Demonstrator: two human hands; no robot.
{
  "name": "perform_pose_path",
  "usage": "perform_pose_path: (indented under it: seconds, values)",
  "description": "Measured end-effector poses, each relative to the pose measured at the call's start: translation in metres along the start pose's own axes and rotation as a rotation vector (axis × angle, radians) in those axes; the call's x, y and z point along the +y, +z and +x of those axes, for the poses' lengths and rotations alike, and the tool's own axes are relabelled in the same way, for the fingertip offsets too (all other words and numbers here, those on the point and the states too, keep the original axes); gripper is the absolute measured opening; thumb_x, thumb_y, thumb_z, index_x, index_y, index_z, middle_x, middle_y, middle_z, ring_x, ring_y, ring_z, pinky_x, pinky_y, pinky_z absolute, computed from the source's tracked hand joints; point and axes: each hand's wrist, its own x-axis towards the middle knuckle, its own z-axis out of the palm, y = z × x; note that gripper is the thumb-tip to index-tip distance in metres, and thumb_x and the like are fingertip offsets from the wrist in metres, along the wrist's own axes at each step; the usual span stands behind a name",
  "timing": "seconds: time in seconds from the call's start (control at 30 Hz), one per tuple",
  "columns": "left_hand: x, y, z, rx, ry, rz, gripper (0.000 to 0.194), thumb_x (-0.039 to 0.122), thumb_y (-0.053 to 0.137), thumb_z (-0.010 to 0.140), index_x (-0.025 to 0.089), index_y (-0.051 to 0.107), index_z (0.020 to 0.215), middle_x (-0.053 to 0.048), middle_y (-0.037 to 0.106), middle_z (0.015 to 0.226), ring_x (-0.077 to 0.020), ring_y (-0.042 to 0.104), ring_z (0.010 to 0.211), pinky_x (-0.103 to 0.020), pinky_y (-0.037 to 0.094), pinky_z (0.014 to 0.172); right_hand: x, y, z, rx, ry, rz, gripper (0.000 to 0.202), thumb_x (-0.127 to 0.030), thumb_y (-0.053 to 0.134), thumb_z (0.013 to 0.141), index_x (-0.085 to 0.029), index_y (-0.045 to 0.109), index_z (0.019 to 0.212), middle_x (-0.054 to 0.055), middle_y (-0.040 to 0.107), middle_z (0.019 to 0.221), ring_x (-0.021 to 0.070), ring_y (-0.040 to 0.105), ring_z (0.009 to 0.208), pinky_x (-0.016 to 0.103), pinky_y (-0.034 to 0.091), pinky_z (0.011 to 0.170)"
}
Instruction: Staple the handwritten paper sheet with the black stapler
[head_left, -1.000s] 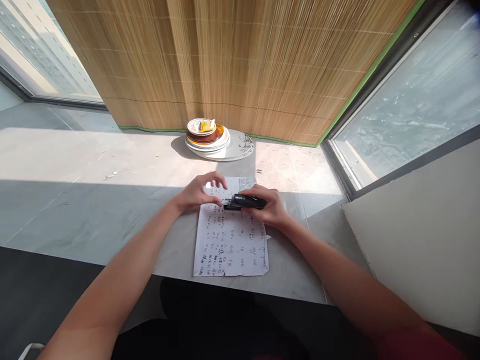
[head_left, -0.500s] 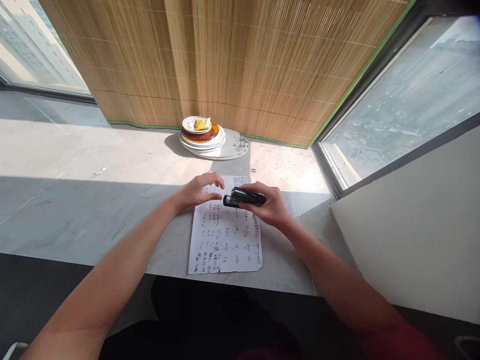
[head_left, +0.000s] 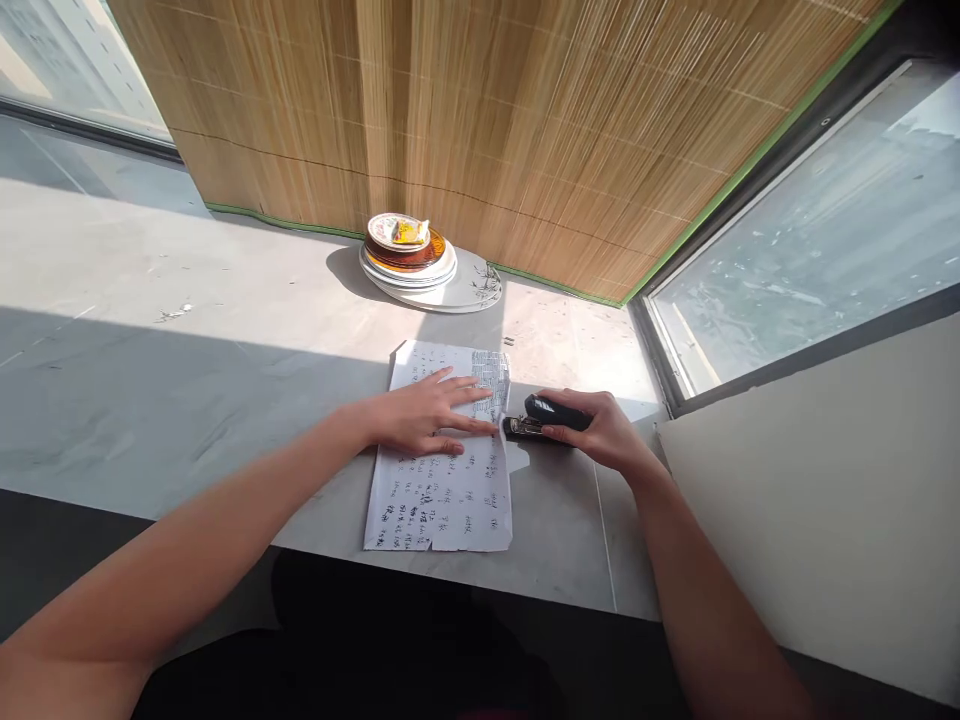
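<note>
A sheet of paper (head_left: 469,500) covered in handwriting, with a printed block near its far right corner, lies on the grey counter. My left hand (head_left: 427,415) rests flat on it with the fingers spread toward the right edge. In my right hand (head_left: 607,430) is a black stapler (head_left: 551,415), held level just right of the sheet. Its jaws stand apart at the front, and the tip meets the paper's right edge, which looks slightly raised there. Whether the edge sits between the jaws I cannot tell.
Behind the paper stands a stack of plates (head_left: 409,265) with a small yellow packet (head_left: 410,232) on top. A bamboo blind (head_left: 480,120) hangs beyond it. To the right are a window (head_left: 810,250) and a white wall (head_left: 825,480). Small debris (head_left: 176,313) lies on the left.
My left hand has come down flat onto the paper, its fingers now spread. My right hand has carried the stapler from above the sheet to its right edge.
</note>
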Motion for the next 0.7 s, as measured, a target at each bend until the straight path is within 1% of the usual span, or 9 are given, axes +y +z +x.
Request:
perform_pose_path:
  seconds: [0.07,0.1,0.17,0.23,0.3,0.37,0.5,0.6,0.7]
  values:
    - [0.001,0.001,0.0,-0.04,-0.03,0.0,0.054,0.049,0.063,0.103,0.053,0.054,0.156,0.004,0.034,0.178,-0.037,0.024,0.166,-0.065,0.015,0.132,-0.002,0.006,0.003,0.026,-0.039,-0.049,0.04,-0.043,0.081,0.089,-0.029,0.08,0.127,0.006,0.081,0.123,0.0324,0.077,0.112,0.05,0.063,0.102]
    - [0.001,0.001,0.0,-0.045,-0.038,-0.011,0.054,0.048,0.062,0.103,0.054,0.053,0.156,0.004,0.033,0.178,-0.0378,0.021,0.167,-0.066,0.014,0.132,-0.002,0.008,0.004,0.045,-0.053,-0.077,0.038,-0.041,0.08,0.09,-0.03,0.08,0.127,0.006,0.082,0.121,0.0311,0.077,0.11,0.049,0.063,0.1]
    - [0.002,0.001,0.0,-0.011,-0.033,-0.056,0.053,0.046,0.065,0.101,0.054,0.057,0.153,0.004,0.036,0.177,-0.039,0.023,0.166,-0.067,0.016,0.132,-0.004,0.011,0.005,0.08,-0.071,-0.117,0.038,-0.039,0.079,0.092,-0.03,0.079,0.129,0.006,0.082,0.117,0.029,0.077,0.105,0.047,0.063,0.096]
    - [0.002,0.001,0.0,0.042,-0.023,-0.117,0.053,0.044,0.07,0.097,0.055,0.062,0.148,0.004,0.044,0.173,-0.0401,0.029,0.164,-0.067,0.02,0.131,-0.004,0.012,0.005,0.087,-0.085,-0.134,0.037,-0.036,0.078,0.092,-0.03,0.078,0.128,0.005,0.082,0.113,0.0272,0.076,0.1,0.045,0.063,0.093]
    - [0.002,0.001,0.001,0.062,-0.023,-0.165,0.054,0.043,0.073,0.094,0.054,0.064,0.146,0.003,0.049,0.169,-0.0409,0.032,0.163,-0.067,0.022,0.13,-0.005,0.012,0.004,0.069,-0.104,-0.136,0.034,-0.034,0.078,0.092,-0.03,0.079,0.126,0.005,0.082,0.112,0.0256,0.075,0.097,0.044,0.062,0.091]
    - [0.003,0.002,0.002,0.067,-0.035,-0.203,0.055,0.043,0.076,0.092,0.053,0.065,0.144,0.003,0.051,0.168,-0.0409,0.033,0.162,-0.066,0.024,0.13,-0.006,0.011,0.004,0.051,-0.121,-0.139,0.033,-0.032,0.076,0.093,-0.03,0.079,0.126,0.005,0.081,0.111,0.0248,0.074,0.096,0.043,0.062,0.089]
    - [0.004,0.003,0.002,0.129,-0.045,-0.258,0.051,0.043,0.077,0.09,0.051,0.069,0.139,0.002,0.055,0.164,-0.0409,0.038,0.16,-0.062,0.027,0.129,-0.011,0.005,0.001,0.023,-0.124,-0.164,0.03,-0.031,0.074,0.095,-0.03,0.078,0.126,0.005,0.081,0.108,0.0249,0.073,0.094,0.042,0.061,0.086]
    - [0.004,0.005,0.002,0.117,-0.048,-0.243,0.049,0.044,0.075,0.091,0.051,0.069,0.139,0.002,0.055,0.164,-0.0421,0.037,0.16,-0.064,0.025,0.129,-0.015,0.001,-0.001,-0.013,-0.121,-0.176,0.029,-0.028,0.074,0.097,-0.03,0.078,0.125,0.005,0.08,0.106,0.0251,0.072,0.093,0.042,0.06,0.083]
    - [0.007,0.006,0.004,0.084,-0.048,-0.229,0.049,0.044,0.073,0.092,0.051,0.068,0.14,0.002,0.053,0.166,-0.0429,0.035,0.16,-0.066,0.023,0.128,-0.017,0.006,-0.001,-0.009,-0.138,-0.199,0.03,-0.025,0.072,0.098,-0.031,0.077,0.127,0.004,0.08,0.105,0.0249,0.071,0.094,0.042,0.058,0.085]
